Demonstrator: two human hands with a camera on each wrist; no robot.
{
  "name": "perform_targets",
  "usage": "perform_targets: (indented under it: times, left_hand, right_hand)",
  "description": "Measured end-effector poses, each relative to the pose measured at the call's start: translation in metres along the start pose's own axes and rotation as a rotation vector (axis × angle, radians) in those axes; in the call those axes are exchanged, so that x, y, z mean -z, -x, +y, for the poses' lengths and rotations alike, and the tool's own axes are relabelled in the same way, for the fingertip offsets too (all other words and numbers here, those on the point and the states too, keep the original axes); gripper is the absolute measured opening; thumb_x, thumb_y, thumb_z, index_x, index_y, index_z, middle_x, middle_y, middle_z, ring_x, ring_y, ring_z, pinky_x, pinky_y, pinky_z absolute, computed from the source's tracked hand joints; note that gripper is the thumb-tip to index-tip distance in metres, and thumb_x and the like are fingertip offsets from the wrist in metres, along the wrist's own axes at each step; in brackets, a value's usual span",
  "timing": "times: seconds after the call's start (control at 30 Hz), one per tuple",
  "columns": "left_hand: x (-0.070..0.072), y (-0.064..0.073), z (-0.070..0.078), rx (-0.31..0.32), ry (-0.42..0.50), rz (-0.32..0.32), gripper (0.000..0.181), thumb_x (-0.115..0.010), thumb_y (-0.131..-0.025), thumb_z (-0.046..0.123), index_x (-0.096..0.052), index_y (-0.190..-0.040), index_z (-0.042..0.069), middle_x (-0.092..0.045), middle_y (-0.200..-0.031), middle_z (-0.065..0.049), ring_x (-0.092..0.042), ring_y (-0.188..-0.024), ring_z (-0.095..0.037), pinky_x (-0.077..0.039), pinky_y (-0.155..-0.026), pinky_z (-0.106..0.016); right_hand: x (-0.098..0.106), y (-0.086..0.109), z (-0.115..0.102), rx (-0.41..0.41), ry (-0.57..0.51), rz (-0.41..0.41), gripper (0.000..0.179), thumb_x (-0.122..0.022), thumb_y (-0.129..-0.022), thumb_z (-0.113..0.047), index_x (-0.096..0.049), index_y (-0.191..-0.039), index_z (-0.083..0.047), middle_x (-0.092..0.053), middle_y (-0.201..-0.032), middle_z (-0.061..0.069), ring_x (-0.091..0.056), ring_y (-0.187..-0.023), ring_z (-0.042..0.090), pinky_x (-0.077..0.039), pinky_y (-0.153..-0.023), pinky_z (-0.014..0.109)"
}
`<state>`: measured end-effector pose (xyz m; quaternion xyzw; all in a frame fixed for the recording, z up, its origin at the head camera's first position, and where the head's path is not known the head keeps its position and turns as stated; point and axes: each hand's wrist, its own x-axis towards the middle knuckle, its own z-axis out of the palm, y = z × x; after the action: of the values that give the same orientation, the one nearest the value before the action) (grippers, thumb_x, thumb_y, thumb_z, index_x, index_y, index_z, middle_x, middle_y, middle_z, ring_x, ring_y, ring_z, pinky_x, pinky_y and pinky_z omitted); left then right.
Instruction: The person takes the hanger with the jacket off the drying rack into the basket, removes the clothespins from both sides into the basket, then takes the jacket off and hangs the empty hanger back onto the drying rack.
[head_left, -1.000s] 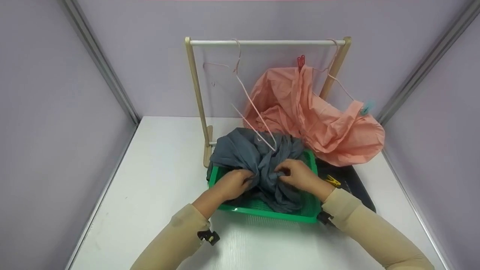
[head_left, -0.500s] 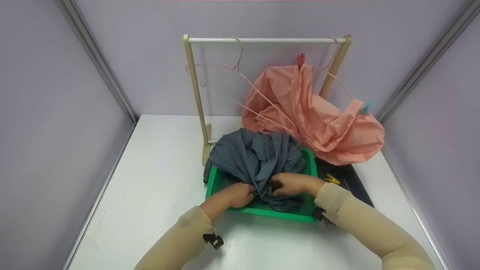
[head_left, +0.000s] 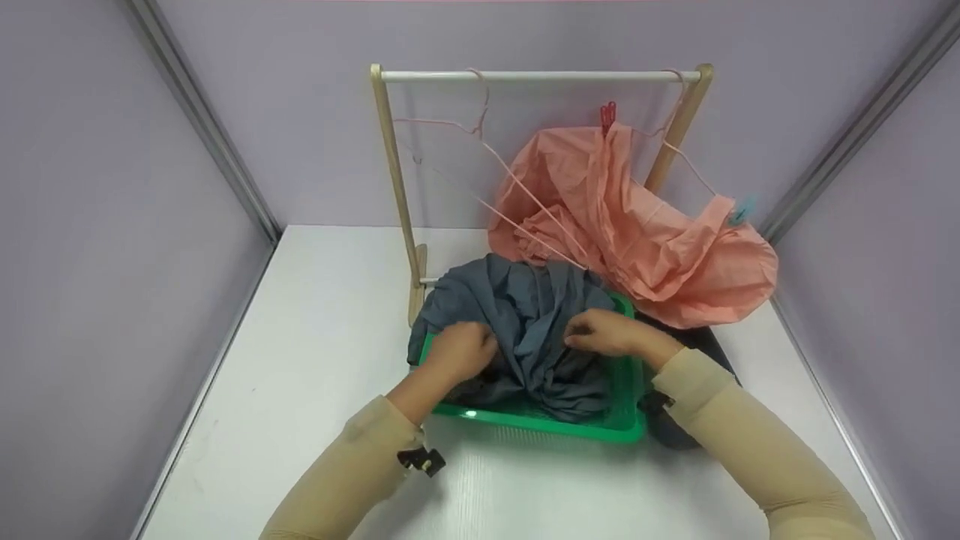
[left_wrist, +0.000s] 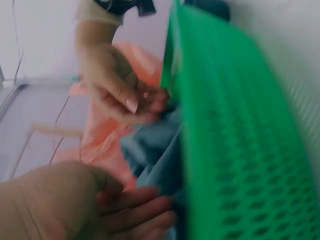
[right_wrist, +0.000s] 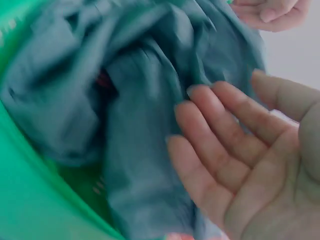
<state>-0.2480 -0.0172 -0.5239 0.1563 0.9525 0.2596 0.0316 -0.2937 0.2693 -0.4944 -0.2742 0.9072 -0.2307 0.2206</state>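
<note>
In the head view a crumpled grey-blue cloth (head_left: 517, 307) fills much of a green plastic basket (head_left: 540, 427). My left hand (head_left: 459, 351) is over the cloth's left side; in the left wrist view its fingers (left_wrist: 142, 210) are loosely extended and pinch nothing. My right hand (head_left: 606, 332) is at the cloth's right side, and the right wrist view shows its fingers (right_wrist: 220, 145) spread and gently bent beside the folds. Whether either hand touches the cloth I cannot tell. An unloaded pink hanger (head_left: 532, 196) hangs just behind the cloth.
A rack with a white rail (head_left: 540, 76) stands behind the basket. From its right side hangs a salmon-pink garment (head_left: 637, 232) on another hanger, with a red clip (head_left: 608, 118) and a blue clip (head_left: 741, 213). A dark tray (head_left: 671, 431) lies partly hidden under my right arm.
Both hands first moved down toward the basket's front with the cloth, then came back up and apart from it. The left hanger has swung up and right. The yellow clip is now hidden.
</note>
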Motion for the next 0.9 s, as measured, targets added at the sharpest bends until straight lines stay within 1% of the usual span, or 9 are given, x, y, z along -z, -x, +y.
perform_targets:
  times: [0.1, 0.17, 0.2, 0.27, 0.4, 0.47, 0.53, 0.77, 0.9]
  left_hand:
    - [0.016, -0.015, -0.013, 0.105, 0.025, 0.237, 0.022, -0.056, -0.099, 0.022, -0.067, -0.086, 0.009, -0.066, -0.082, -0.008, -0.063, -0.075, -0.026, -0.052, -0.068, -0.044]
    - [0.021, -0.025, -0.025, 0.170, 0.031, 0.297, 0.024, -0.057, -0.100, 0.024, -0.068, -0.105, 0.004, -0.068, -0.100, -0.014, -0.065, -0.093, -0.031, -0.053, -0.080, -0.046]
    - [0.022, -0.030, -0.031, 0.198, 0.033, 0.289, 0.031, -0.057, -0.101, 0.025, -0.065, -0.116, 0.000, -0.066, -0.111, -0.019, -0.064, -0.103, -0.034, -0.052, -0.087, -0.047]
    - [0.021, -0.038, -0.042, 0.248, 0.050, 0.213, 0.049, -0.054, -0.103, 0.031, -0.053, -0.135, -0.005, -0.057, -0.132, -0.025, -0.055, -0.123, -0.038, -0.045, -0.102, -0.048]
    - [0.015, -0.051, -0.058, 0.293, 0.116, 0.017, 0.069, -0.046, -0.106, 0.041, -0.028, -0.152, -0.008, -0.037, -0.152, -0.029, -0.038, -0.140, -0.041, -0.031, -0.115, -0.048]
    - [0.014, -0.057, -0.062, 0.295, 0.165, -0.005, 0.070, -0.046, -0.106, 0.041, -0.025, -0.154, -0.005, -0.036, -0.154, -0.028, -0.036, -0.142, -0.040, -0.029, -0.116, -0.048]
    - [0.013, -0.062, -0.065, 0.282, 0.199, 0.014, 0.066, -0.047, -0.106, 0.039, -0.029, -0.154, -0.003, -0.039, -0.153, -0.027, -0.038, -0.141, -0.040, -0.030, -0.115, -0.049]
    - [0.010, -0.064, -0.073, 0.265, 0.190, 0.190, 0.039, -0.057, -0.100, 0.014, -0.060, -0.138, 0.004, -0.064, -0.130, -0.018, -0.060, -0.120, -0.031, -0.047, -0.101, -0.043]
    - [0.010, -0.065, -0.071, 0.288, 0.146, 0.273, 0.025, -0.061, -0.097, 0.011, -0.074, -0.117, 0.005, -0.072, -0.111, -0.016, -0.068, -0.104, -0.030, -0.053, -0.090, -0.042]
  right_hand:
    - [0.016, -0.002, 0.008, -0.058, 0.006, 0.222, 0.020, -0.062, -0.100, -0.020, -0.071, -0.108, -0.003, -0.068, -0.094, 0.008, -0.059, -0.079, 0.022, -0.053, -0.074, 0.043]
    - [0.022, -0.007, 0.016, -0.105, -0.006, 0.351, 0.025, -0.063, -0.099, -0.019, -0.067, -0.114, 0.000, -0.067, -0.099, 0.014, -0.061, -0.083, 0.028, -0.054, -0.079, 0.047]
    - [0.024, -0.010, 0.019, -0.129, -0.017, 0.393, 0.030, -0.063, -0.099, -0.020, -0.064, -0.120, 0.001, -0.067, -0.107, 0.017, -0.061, -0.089, 0.031, -0.054, -0.084, 0.049]
    - [0.025, -0.018, 0.025, -0.176, -0.049, 0.433, 0.046, -0.064, -0.099, -0.026, -0.055, -0.133, 0.002, -0.061, -0.125, 0.023, -0.059, -0.107, 0.038, -0.048, -0.097, 0.055]
    - [0.022, -0.036, 0.026, -0.257, -0.107, 0.365, 0.081, -0.065, -0.096, -0.045, -0.030, -0.153, 0.000, -0.038, -0.152, 0.027, -0.040, -0.136, 0.043, -0.028, -0.113, 0.060]
    - [0.021, -0.046, 0.022, -0.272, -0.103, 0.337, 0.089, -0.067, -0.092, -0.051, -0.027, -0.155, -0.002, -0.035, -0.154, 0.025, -0.037, -0.138, 0.042, -0.025, -0.115, 0.059]
    - [0.020, -0.054, 0.017, -0.273, -0.087, 0.327, 0.089, -0.072, -0.089, -0.048, -0.031, -0.154, -0.003, -0.037, -0.153, 0.024, -0.037, -0.138, 0.040, -0.025, -0.115, 0.058]
    - [0.007, -0.072, 0.007, -0.295, 0.109, 0.315, 0.074, -0.079, -0.085, -0.023, -0.045, -0.146, 0.000, -0.052, -0.139, 0.027, -0.050, -0.126, 0.042, -0.040, -0.105, 0.056]
    - [-0.003, -0.076, 0.012, -0.265, 0.160, 0.462, 0.043, -0.067, -0.089, -0.003, -0.058, -0.131, 0.001, -0.059, -0.128, 0.024, -0.055, -0.120, 0.041, -0.042, -0.102, 0.053]
